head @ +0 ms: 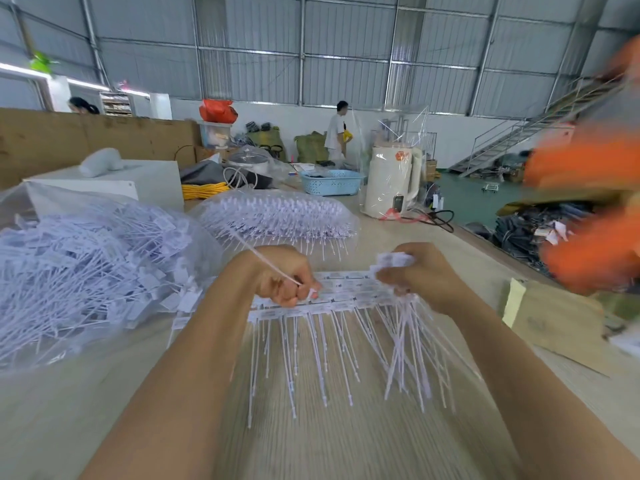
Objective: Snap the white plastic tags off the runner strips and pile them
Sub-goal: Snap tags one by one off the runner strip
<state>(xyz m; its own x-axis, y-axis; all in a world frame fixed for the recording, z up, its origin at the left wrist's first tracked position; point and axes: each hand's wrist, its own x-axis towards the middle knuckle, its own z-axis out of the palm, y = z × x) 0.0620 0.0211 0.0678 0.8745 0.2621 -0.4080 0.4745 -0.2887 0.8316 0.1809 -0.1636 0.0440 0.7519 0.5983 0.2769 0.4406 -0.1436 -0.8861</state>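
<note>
A runner strip [341,292] of white plastic tags lies across the table between my hands, its thin tails [322,355] pointing toward me. My left hand [282,280] grips the strip's left end and pinches one tag whose tail [263,259] sticks up to the back left. At the strip's right end my right hand [420,277] grips a bunch of tags [394,261], their tails fanning out below it. A clear bag heaped with loose tags [93,268] sits at the left.
Another clear bag of runner strips [277,216] lies behind my hands. Further back stand a white kettle in plastic [393,181], a blue basket [330,181] and a white box [114,183]. Cardboard [557,320] lies at the right, orange blurs above it. A person stands far behind.
</note>
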